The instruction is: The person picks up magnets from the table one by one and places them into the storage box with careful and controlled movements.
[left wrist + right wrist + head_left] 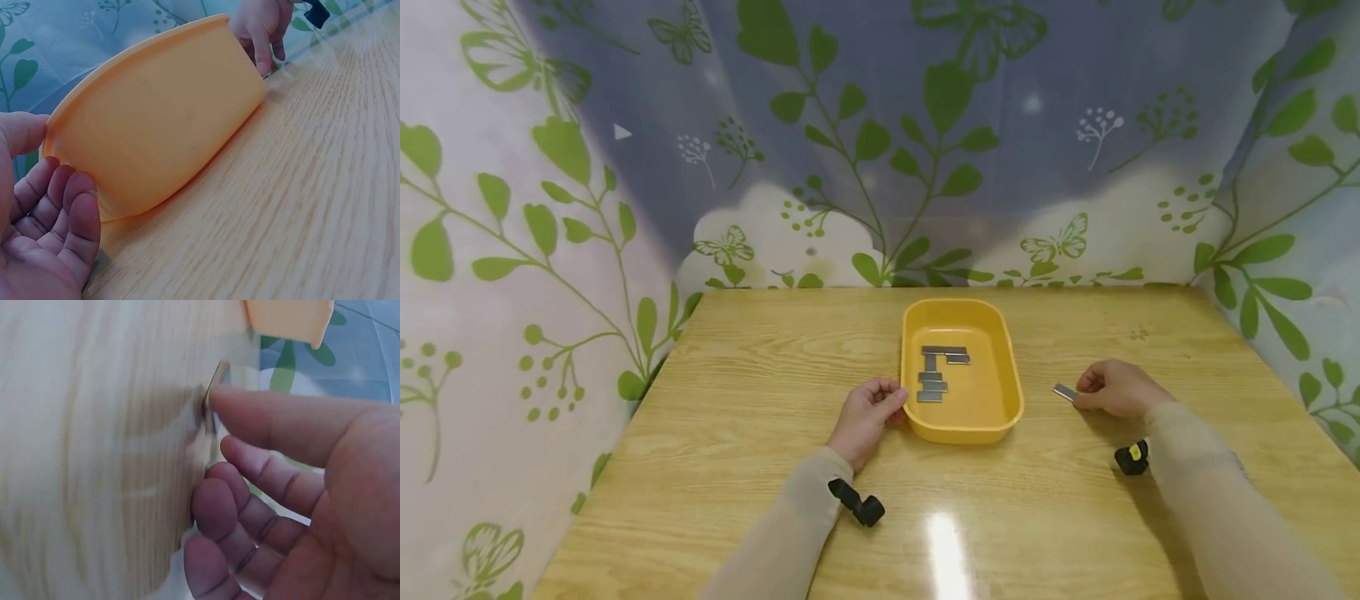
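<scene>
A yellow plastic tub [973,434] with rounded corners stands on the wooden table. Several flat grey metal strips [929,397] lie inside, toward its left side, some touching edge to edge. My left hand [867,417] grips the tub's left rim near the front corner, thumb on the rim and fingers curled against the outer wall [156,119]. Right of the tub, my right hand [1118,390] pinches one more small metal strip [1063,392] low over the table. That strip [214,390] is seen nearly edge-on in the right wrist view; whether it touches the table I cannot tell.
The wooden table [737,375] runs back to a curtain [880,167] printed with leaves and butterflies, which also hangs at both sides. Black camera mounts [859,505] sit on both wrists. Light glares off the table's front.
</scene>
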`<act>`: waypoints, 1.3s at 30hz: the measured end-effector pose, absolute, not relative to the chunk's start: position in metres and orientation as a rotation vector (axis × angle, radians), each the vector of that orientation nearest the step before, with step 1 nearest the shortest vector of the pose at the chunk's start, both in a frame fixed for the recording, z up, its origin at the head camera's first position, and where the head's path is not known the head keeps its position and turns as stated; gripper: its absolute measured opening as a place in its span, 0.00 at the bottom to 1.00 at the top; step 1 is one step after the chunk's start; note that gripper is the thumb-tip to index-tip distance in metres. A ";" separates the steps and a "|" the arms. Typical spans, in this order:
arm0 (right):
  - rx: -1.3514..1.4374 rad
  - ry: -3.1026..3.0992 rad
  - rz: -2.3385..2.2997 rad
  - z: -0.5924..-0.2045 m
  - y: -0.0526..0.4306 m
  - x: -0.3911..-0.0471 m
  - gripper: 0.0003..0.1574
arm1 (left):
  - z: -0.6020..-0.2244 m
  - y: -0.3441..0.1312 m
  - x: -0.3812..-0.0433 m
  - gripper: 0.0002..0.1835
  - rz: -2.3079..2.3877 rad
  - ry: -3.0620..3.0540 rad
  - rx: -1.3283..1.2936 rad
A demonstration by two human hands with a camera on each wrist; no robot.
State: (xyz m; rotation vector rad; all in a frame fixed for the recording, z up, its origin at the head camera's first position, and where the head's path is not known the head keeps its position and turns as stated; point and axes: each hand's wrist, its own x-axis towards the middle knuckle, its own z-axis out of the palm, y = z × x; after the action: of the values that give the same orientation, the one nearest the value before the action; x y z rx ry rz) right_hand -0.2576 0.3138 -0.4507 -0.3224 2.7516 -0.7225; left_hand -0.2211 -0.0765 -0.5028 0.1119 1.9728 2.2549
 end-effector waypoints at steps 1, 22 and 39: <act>-0.302 2.752 -0.713 -0.450 0.316 -0.256 0.20 | -0.503 -0.077 -0.221 0.13 2.250 1.978 0.110; -0.311 2.795 -0.746 -0.465 0.301 -0.254 0.16 | -0.508 -0.077 -0.218 0.13 2.236 1.966 0.087; -0.270 2.765 -0.803 -0.460 0.296 -0.258 0.17 | -0.503 -0.080 -0.220 0.13 2.275 1.968 0.102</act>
State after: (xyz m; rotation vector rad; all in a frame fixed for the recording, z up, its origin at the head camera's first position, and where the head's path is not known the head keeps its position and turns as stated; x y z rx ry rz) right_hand -0.2576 0.2956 -0.4602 -0.2697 2.7654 -0.8027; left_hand -0.2198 -0.0800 -0.5030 0.1020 1.9679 2.2747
